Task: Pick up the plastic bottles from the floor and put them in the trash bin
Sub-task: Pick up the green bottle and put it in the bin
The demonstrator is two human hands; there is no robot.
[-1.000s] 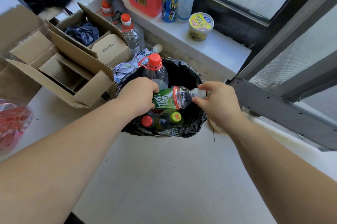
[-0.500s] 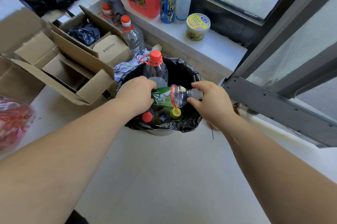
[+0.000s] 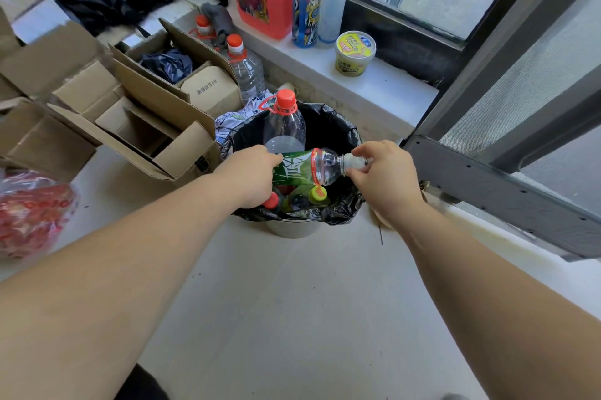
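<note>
We hold a clear, green-labelled bottle (image 3: 307, 168) sideways over the black-lined trash bin (image 3: 341, 129): left hand (image 3: 252, 177) wrapped around its base, right hand (image 3: 383, 178) pinching its white cap.

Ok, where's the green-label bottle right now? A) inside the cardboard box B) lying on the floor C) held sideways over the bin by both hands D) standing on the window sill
C: the left hand grips the green-label bottle at its base and the right hand pinches its cap end, above the trash bin.

Green-labelled bottle (image 3: 305, 168) sideways over bin (image 3: 341, 136)
</note>
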